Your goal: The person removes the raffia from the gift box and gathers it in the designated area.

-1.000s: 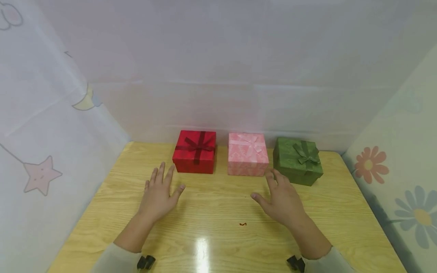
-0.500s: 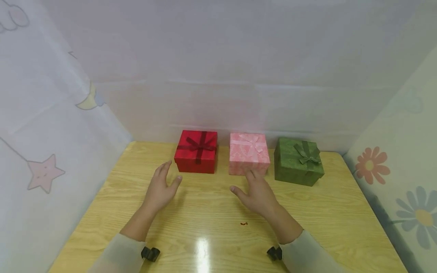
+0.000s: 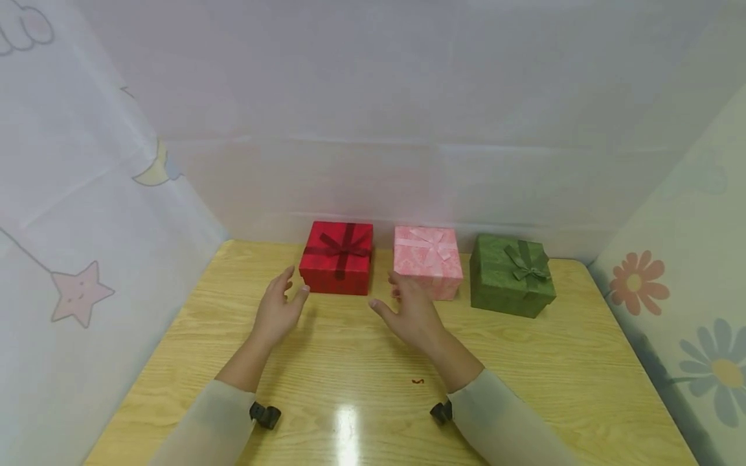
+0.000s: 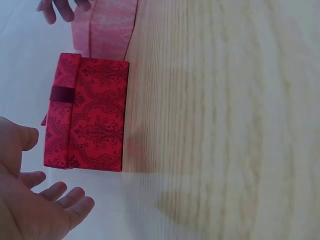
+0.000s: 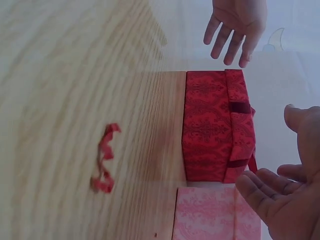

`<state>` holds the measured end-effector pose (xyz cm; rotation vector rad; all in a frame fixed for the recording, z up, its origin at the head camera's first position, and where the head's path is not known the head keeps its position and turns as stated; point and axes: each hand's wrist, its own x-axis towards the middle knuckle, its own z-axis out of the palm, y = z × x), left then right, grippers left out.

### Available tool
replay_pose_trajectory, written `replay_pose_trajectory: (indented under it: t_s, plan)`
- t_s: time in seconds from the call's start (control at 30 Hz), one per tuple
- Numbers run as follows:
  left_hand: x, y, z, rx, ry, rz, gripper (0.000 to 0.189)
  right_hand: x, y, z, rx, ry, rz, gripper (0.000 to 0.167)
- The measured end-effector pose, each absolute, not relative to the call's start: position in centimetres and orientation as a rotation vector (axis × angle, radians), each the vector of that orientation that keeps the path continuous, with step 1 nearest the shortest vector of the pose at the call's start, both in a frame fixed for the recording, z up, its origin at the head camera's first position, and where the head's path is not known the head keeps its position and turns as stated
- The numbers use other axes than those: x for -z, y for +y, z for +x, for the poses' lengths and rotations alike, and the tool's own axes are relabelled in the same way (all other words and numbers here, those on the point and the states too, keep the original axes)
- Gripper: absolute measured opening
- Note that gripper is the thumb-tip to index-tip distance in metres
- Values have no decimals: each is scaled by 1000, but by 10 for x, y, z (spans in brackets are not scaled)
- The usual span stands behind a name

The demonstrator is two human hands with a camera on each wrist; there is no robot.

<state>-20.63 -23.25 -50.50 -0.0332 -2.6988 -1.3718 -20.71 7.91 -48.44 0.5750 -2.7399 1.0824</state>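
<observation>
A red gift box [image 3: 337, 259] with a dark red ribbon bow stands at the back of the table, its lid on. My left hand [image 3: 276, 314] hovers at its left front side, fingers spread loosely, apart from the box. To the right of it is a pink gift box [image 3: 428, 265] with a pink bow. My right hand [image 3: 415, 317] is in front of the pink box and hides its lower left corner. In the right wrist view, the fingers [image 5: 260, 190] are loosely extended beside the red box and hold nothing.
A green gift box [image 3: 511, 275] with a green bow stands right of the pink one, slightly turned. A small curly red scrap [image 3: 418, 381] lies on the wooden table [image 3: 350, 349]. Pale printed cloth [image 3: 373, 162] hangs close behind the boxes and at both sides.
My right hand has moved left, from before the green box past the pink one. The left hand has shifted slightly right and forward towards the red box. The boxes stay in place.
</observation>
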Motion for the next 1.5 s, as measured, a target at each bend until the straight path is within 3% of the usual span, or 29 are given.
replay_pose_trajectory:
  t_s: [0.6,0.9,1.5]
  plan:
    - [511,-226,-238,1589,-2579,74,71,498,39,-247,-1157,-2786,497,87]
    - [507,-225,-241,1671,-2548,86,66,500,26,-258,-1058,-2801,498,72]
    - [509,-224,-247,1542,-2540,129,55,501,18,-264,-1098,-2853,413,64]
